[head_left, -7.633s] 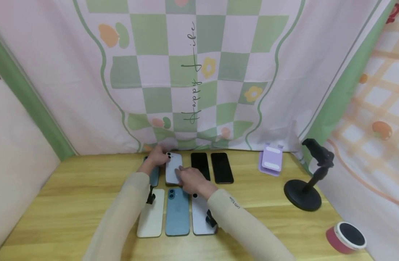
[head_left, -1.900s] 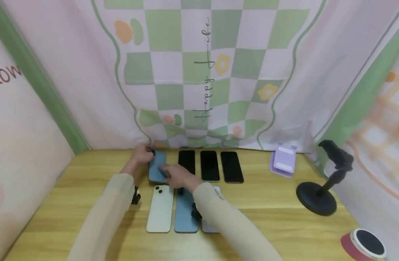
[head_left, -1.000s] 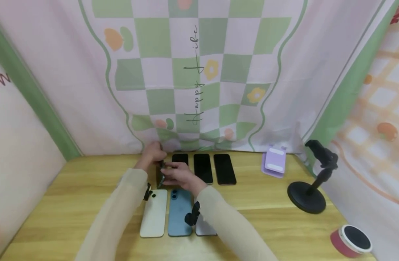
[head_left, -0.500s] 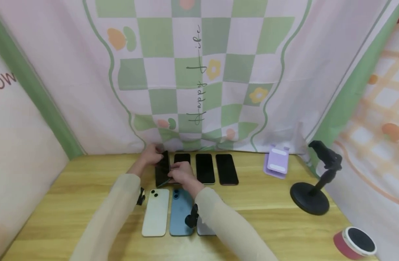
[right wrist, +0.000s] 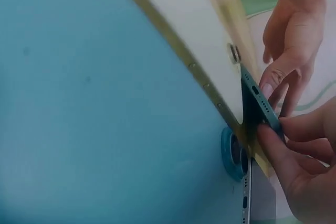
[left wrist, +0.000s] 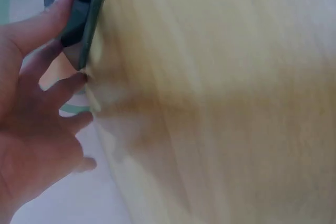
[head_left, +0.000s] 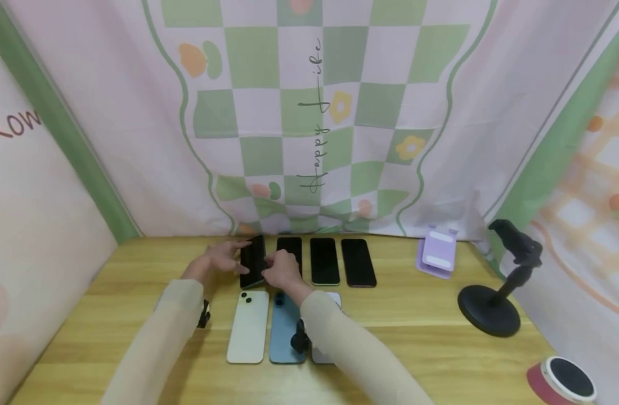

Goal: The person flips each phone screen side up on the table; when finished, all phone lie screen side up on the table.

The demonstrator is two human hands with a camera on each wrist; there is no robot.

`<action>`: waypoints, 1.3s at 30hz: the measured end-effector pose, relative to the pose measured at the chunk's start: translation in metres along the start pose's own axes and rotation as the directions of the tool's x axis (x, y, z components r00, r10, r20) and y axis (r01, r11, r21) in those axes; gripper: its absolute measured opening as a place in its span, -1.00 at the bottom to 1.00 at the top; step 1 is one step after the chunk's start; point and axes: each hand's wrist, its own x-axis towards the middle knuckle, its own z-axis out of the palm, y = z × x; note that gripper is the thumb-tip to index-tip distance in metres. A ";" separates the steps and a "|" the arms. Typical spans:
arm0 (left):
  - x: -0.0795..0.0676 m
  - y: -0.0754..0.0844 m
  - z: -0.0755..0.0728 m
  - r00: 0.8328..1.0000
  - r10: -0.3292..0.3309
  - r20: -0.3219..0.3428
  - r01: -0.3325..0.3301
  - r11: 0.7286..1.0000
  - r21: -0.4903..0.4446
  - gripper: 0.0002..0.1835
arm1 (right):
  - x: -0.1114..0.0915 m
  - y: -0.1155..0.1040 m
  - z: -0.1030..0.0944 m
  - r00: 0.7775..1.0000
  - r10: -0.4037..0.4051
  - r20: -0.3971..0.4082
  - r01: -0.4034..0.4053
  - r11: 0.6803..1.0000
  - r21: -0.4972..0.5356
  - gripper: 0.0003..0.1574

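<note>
A white cloth with green checks [head_left: 299, 107] is hanging across the back, its "Happy Life" lettering running sideways up the middle. Below it, a wood-grain table [head_left: 411, 360] is filling the foreground. Two beige sleeves [head_left: 355, 349] are reaching in from the bottom edge, and a black stand [head_left: 492, 306] is standing over on the right.

Now the hands! The right hand [head_left: 284, 271] is pinching the teal-edged phone [head_left: 254, 259] by its lower right corner, thumb against fingers. The left hand [head_left: 219, 259] is spreading its fingers loosely at the left edge, thumb tip overlapping the dark screen; how firmly it's touching, I can't tell. That phone is sitting tilted at the left end of the back row, screen up.

In front, a cream phone [head_left: 247, 329] and a blue phone [head_left: 285, 334] are lying backs up, a lilac phone [head_left: 321, 355] partly hiding under the right sleeve. Three black-screened phones [head_left: 324, 261] are lining up rightward in the back row. A red-and-white tub [head_left: 563, 380] is resting near the right corner, a purple holder [head_left: 438, 253] is sitting by the cloth, and small black clips [head_left: 203, 315] are riding on both wrists.
</note>
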 end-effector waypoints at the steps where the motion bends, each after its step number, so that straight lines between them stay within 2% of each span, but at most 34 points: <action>1: 0.000 -0.001 0.000 1.000 -0.019 -0.010 0.019 1.000 0.013 -0.11 | 0.000 0.000 0.000 1.000 -0.020 0.011 0.021 0.999 -0.040 -0.53; 4: -0.001 -0.003 0.000 0.996 -0.072 -0.045 0.074 0.996 0.042 -0.17 | 0.000 -0.003 0.002 0.995 -0.063 0.074 0.073 0.988 -0.135 -0.49; 8: 0.002 -0.005 0.002 0.995 -0.083 -0.059 0.084 0.996 0.015 -0.21 | -0.001 -0.005 0.008 0.984 -0.115 0.138 0.148 0.953 -0.263 -0.48; 15: 0.004 -0.008 0.003 0.996 -0.080 -0.044 0.081 0.997 0.004 -0.21 | -0.002 -0.007 0.018 0.974 -0.172 0.150 0.220 0.881 -0.420 -0.60; 22: 0.005 -0.007 0.004 0.995 -0.076 -0.061 0.079 0.996 0.042 -0.21 | 0.001 -0.007 0.022 0.971 -0.177 0.160 0.234 0.836 -0.496 -0.64; 26: 0.006 -0.004 0.003 0.995 -0.072 -0.074 0.076 0.995 0.057 -0.20 | 0.002 -0.005 0.020 0.963 -0.184 0.196 0.260 0.826 -0.500 -0.59; 29: 0.006 0.001 0.003 0.994 -0.059 -0.093 0.067 0.994 0.089 -0.20 | 0.002 -0.004 0.010 0.956 -0.185 0.229 0.273 0.848 -0.455 -0.53; 31: 0.007 0.007 0.002 0.991 -0.030 -0.134 0.048 0.991 0.129 -0.23 | 0.001 -0.003 0.002 0.951 -0.203 0.233 0.287 0.861 -0.420 -0.55; 35: 0.007 0.024 0.003 0.968 0.044 -0.249 -0.001 0.985 0.171 -0.33 | -0.003 0.001 -0.018 0.934 -0.286 0.212 0.348 0.859 -0.376 -0.55; 36: 0.006 0.030 0.004 0.960 0.064 -0.273 -0.015 0.984 0.178 -0.35 | -0.004 0.002 -0.024 0.928 -0.307 0.212 0.368 0.849 -0.380 -0.55; 39: 0.004 0.051 0.010 0.938 0.132 -0.321 -0.070 0.978 0.198 -0.41 | -0.011 0.008 -0.041 0.911 -0.344 0.226 0.407 0.838 -0.365 -0.51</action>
